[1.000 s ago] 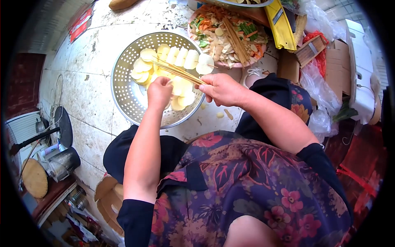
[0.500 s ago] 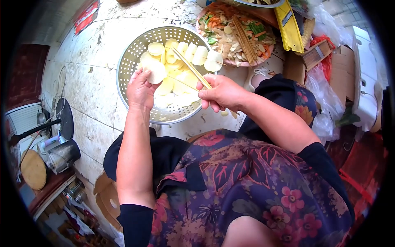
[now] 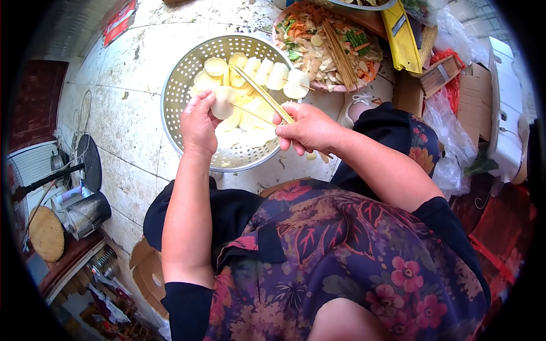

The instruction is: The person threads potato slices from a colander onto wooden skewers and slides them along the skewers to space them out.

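My left hand (image 3: 197, 126) pinches a thin, pale potato slice (image 3: 222, 103) by its left edge, over a perforated metal colander (image 3: 172, 74). In my right hand (image 3: 311, 128) is a small bundle of bamboo skewers (image 3: 259, 90), slanting up and left across the colander. One thin skewer stands apart from the bundle, its far end right at the slice. Loose yellowish potato slices (image 3: 250, 116) lie in the colander. Along its far right rim rests a skewer threaded with several potato slices (image 3: 277, 76), its tip sticking out past the rim.
Behind the colander to the right is a pink basin (image 3: 277, 42) of cut vegetables with more bamboo skewers (image 3: 339, 54) on top. A yellow slicer (image 3: 400, 40), plastic bags (image 3: 449, 131) and a white box (image 3: 503, 108) stand at right. Pots and a round board (image 3: 46, 233) are at left.
My left hand has moved slightly right and turned the potato slice more edge-on, bringing it to the end of the single skewer. My right hand has barely moved.
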`<state>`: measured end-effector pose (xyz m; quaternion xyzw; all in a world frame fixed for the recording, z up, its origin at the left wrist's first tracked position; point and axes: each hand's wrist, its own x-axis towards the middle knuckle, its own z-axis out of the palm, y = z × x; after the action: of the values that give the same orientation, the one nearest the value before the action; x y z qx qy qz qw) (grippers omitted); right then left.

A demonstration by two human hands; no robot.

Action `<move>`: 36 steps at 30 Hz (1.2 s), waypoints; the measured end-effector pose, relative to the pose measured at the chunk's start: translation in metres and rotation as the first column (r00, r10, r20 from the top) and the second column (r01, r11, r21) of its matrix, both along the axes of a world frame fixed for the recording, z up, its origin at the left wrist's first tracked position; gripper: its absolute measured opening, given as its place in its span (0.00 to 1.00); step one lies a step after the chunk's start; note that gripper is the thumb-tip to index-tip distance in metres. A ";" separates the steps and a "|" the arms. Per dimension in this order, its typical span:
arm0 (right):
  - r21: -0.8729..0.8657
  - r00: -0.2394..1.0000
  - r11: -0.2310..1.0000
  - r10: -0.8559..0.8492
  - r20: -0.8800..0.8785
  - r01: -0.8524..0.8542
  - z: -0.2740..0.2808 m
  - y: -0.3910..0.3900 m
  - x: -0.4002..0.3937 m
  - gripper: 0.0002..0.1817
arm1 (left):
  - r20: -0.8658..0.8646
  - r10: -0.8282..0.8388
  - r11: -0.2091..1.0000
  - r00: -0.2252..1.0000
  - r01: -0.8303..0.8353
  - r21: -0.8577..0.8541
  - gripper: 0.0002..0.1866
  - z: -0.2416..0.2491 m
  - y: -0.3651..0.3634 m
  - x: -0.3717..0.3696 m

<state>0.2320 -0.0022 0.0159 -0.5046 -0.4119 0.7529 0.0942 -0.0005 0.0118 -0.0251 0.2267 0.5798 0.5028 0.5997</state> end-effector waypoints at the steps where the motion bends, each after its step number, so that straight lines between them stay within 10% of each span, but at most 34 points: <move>1: 0.024 1.000 1.000 0.004 0.012 -0.005 0.000 0.000 -0.001 0.09 | -0.011 -0.001 1.000 1.000 0.001 -0.013 0.15 0.002 -0.001 0.004; 36: 0.054 0.997 0.996 -0.072 -0.014 0.073 0.000 -0.005 0.000 0.07 | 0.109 0.015 0.997 0.994 -0.006 -0.077 0.15 0.009 0.010 -0.013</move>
<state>0.2319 -0.0075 0.0159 -0.5118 -0.4132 0.7405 0.1377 -0.0136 0.0216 -0.0158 0.1726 0.5660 0.4950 0.6363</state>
